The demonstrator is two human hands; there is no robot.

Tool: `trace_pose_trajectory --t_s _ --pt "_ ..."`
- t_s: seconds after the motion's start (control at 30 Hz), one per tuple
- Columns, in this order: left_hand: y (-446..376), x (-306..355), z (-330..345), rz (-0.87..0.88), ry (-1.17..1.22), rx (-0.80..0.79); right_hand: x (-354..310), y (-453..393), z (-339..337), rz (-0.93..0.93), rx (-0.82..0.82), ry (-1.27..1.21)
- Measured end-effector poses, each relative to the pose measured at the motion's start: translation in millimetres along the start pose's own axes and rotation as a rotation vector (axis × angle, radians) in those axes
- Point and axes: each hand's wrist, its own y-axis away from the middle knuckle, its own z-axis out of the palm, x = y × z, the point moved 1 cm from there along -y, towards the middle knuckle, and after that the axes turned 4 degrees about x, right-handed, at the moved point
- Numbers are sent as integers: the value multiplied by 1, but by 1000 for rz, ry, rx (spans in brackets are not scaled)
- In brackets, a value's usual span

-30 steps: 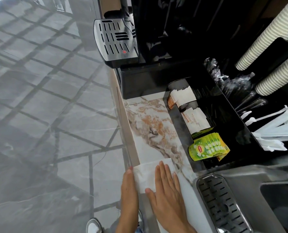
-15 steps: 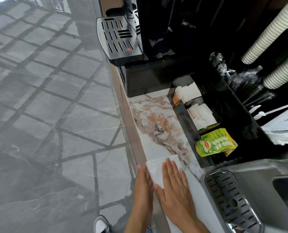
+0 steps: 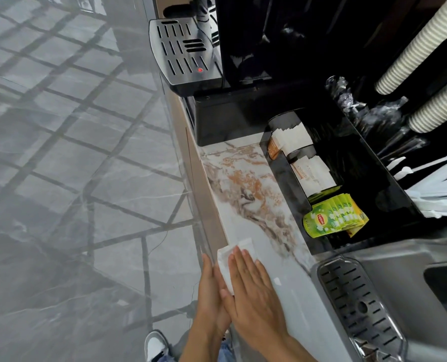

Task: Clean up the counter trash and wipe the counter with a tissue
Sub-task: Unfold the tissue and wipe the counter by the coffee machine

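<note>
While your right hand (image 3: pixel 251 291) presses flat on the tissue (image 3: pixel 234 257) at lower center, your open left hand (image 3: pixel 210 286) waits edgewise; push carelessly and crumbs overshoot.

Bright, even daylight, wide-angle view with soft detail.
Glare washed over the glossy floor (image 3: pixel 68 158), which mirrored a window grid; the black organizer (image 3: pixel 368 178) sank into shadow, edges bowed, and the white stirrers (image 3: pixel 436 189) smeared at the right.
</note>
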Motion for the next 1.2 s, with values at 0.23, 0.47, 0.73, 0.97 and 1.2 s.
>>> trace_pose_trajectory --t_s 0.23,0.47,0.73,0.97,1.2 --pt "-5 -4 -10 -84 41 10 -5 4 7 -91 17 16" --pt "4 -8 -20 -31 68 60 -9 4 9 -198 13 51" --pt "8 -9 -22 -122 192 111 -10 4 -4 -273 85 30" --pt "11 -12 -43 -102 278 101 -28 4 -12 -316 133 -82" --pt "30 0 -40 -51 318 79 -40 16 -37 518 250 -747"
